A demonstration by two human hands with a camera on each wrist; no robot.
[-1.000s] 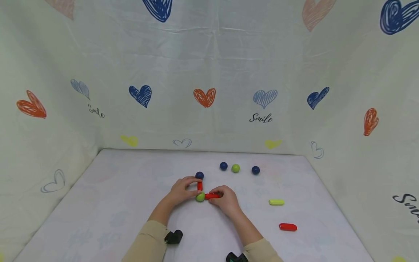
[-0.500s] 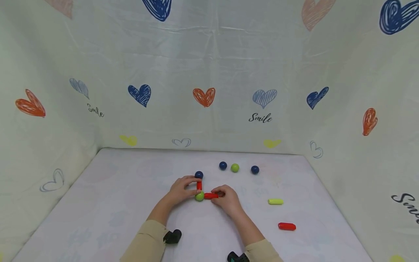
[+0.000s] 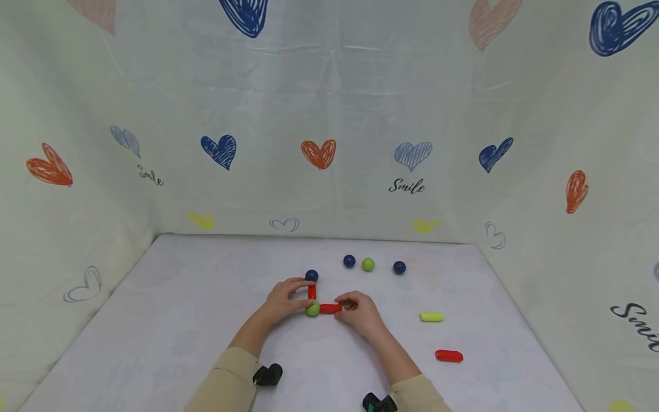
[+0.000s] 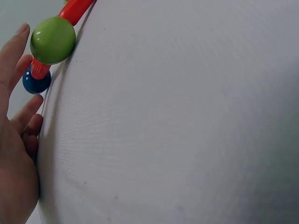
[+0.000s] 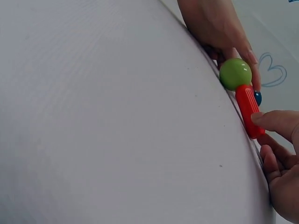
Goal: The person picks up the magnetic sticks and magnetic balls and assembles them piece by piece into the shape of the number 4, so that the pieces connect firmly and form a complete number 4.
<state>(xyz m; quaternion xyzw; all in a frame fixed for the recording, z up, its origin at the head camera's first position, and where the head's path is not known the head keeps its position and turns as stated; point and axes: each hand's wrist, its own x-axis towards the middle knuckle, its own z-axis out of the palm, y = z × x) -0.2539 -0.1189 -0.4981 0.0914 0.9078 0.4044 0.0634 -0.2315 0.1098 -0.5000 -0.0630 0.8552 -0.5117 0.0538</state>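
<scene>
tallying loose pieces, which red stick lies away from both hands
The rightmost red stick, lying alone below the yellow-green stick in the head view. One red stick is by the left hand, another red stick at the right hand.

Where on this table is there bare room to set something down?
Bare table: left of the left hand; between the forearms, this side of the nearer green ball; and between the right hand and the yellow stick. Crowded: around that ball, with both hands and two red sticks.
</scene>
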